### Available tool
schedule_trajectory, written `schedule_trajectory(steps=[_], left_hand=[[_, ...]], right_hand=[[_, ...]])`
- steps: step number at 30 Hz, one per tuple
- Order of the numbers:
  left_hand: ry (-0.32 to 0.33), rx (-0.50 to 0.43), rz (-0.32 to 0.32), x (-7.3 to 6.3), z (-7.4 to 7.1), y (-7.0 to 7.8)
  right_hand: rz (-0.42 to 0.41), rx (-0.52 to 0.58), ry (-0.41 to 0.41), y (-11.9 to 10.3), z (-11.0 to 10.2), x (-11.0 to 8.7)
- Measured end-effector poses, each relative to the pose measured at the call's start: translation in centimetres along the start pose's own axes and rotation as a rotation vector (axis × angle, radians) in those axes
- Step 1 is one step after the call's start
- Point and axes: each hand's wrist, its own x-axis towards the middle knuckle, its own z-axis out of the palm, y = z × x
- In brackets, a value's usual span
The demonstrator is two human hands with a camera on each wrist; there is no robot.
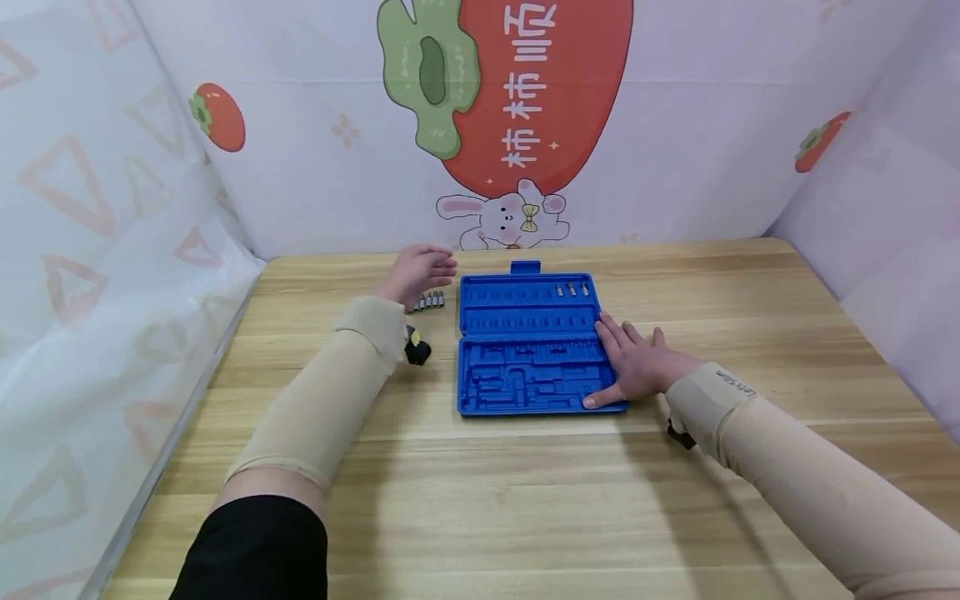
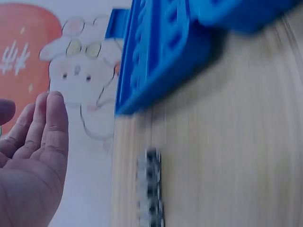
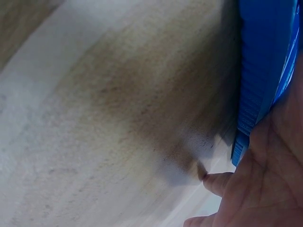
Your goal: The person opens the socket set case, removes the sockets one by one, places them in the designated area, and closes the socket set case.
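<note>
A blue plastic socket-set case (image 1: 536, 336) lies opened flat on the table, its moulded slots facing up. Three small metal sockets (image 1: 572, 290) sit at the right end of its far half. My right hand (image 1: 637, 362) rests on the case's right edge with fingers spread; in the right wrist view its palm (image 3: 272, 175) is against the blue side. My left hand (image 1: 416, 273) hovers left of the case, near a row of small metal sockets (image 1: 430, 301) on the table. In the left wrist view its fingers are extended and hold nothing; the socket row (image 2: 150, 189) looks blurred.
The wooden table (image 1: 495, 508) ends at a white printed backdrop (image 1: 300, 167) just behind the case. Another sheet (image 1: 97, 275) hangs along the left side. A black wrist device (image 1: 417, 347) is under the left wrist, another (image 1: 681, 434) under the right.
</note>
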Motion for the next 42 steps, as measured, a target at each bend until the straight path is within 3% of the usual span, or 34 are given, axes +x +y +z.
schedule_trajectory(steps=[7,12,15,19,27,35,42], left_hand=[[-0.092,0.055,-0.016,1.6,6.5,-0.1],[-0.167,0.093,-0.076,2.4,11.2,-0.7],[-0.203,0.1,-0.113,2.7,13.3,-1.1],[-0.2,0.104,-0.132,2.8,15.2,-1.7],[-0.188,0.138,-0.06,2.4,16.9,-2.2],[-0.089,0.173,-0.009,2.2,16.4,-3.6],[-0.07,0.167,0.062,2.7,16.1,-4.2]], right_hand=[[0.0,-0.008,-0.002,0.1,0.2,-0.1],[-0.001,-0.008,0.001,0.1,0.2,-0.1],[-0.002,-0.003,-0.003,0.0,0.2,0.0],[-0.01,-0.003,-0.003,-0.2,0.1,0.2],[-0.011,-0.024,0.007,0.1,-0.4,0.1],[-0.006,-0.008,-0.014,0.4,0.0,0.3],[0.008,-0.01,-0.014,0.3,0.5,0.6]])
